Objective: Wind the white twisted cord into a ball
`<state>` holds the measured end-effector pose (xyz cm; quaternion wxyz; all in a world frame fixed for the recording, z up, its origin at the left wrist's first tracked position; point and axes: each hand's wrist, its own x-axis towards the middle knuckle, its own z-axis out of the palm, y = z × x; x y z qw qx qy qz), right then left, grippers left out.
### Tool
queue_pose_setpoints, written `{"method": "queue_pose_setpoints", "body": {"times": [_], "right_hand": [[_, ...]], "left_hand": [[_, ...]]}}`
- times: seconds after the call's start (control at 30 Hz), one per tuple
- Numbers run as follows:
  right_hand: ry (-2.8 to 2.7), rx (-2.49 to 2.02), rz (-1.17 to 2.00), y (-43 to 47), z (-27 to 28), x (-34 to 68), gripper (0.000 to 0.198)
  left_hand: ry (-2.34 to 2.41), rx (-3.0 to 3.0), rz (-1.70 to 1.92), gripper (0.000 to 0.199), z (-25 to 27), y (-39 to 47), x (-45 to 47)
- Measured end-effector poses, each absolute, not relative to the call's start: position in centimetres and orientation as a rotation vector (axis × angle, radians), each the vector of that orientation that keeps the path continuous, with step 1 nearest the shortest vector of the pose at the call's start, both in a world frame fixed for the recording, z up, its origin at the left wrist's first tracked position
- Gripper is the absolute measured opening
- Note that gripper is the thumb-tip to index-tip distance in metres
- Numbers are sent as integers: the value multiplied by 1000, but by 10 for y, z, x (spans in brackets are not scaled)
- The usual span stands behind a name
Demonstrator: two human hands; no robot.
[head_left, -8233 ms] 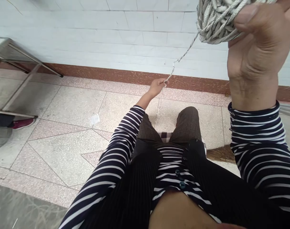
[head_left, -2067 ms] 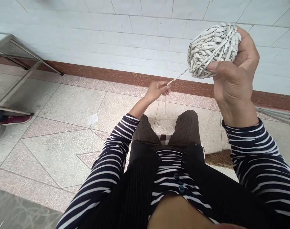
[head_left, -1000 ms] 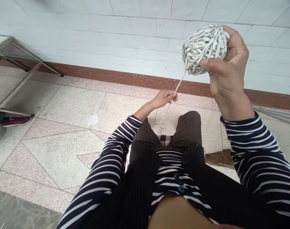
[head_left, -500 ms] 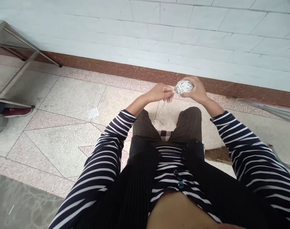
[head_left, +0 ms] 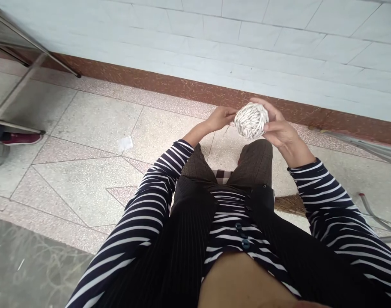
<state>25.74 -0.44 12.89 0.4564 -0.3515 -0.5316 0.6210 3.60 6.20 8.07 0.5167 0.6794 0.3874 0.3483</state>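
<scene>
Yarn ball [head_left: 251, 120] sits in my right hand [head_left: 277, 128], whose fingers curl around its right side and back. My left hand [head_left: 221, 118] touches its left side, pinched on something I cannot see. Both hands meet above my knees [head_left: 256, 156]. It is round, white with thin dark lines, tightly wound.

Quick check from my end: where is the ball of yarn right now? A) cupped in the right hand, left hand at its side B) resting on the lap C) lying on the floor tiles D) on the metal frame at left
A: the ball of yarn sits in the right hand, raised above the knees, with the left hand at its left side.
</scene>
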Motion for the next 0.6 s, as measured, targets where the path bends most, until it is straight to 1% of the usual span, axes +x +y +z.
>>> {"method": "queue_pose_setpoints", "body": {"times": [0.1, 0.23, 0.33, 0.47, 0.6], "right_hand": [[-1303, -870, 1454, 4, 154, 257, 86], [-1371, -860, 1356, 8, 185, 251, 76], [-1405, -820, 1382, 7, 202, 245, 74], [-1337, -768, 1437, 7, 208, 244, 78], [-1210, -743, 1445, 9, 202, 254, 75]], "left_hand": [[951, 1638, 786, 15, 69, 67, 41], [913, 1583, 813, 12, 62, 71, 43], [850, 1491, 841, 21, 67, 67, 41], [769, 1360, 843, 23, 77, 55, 34], [721, 1273, 763, 27, 83, 47, 25]]}}
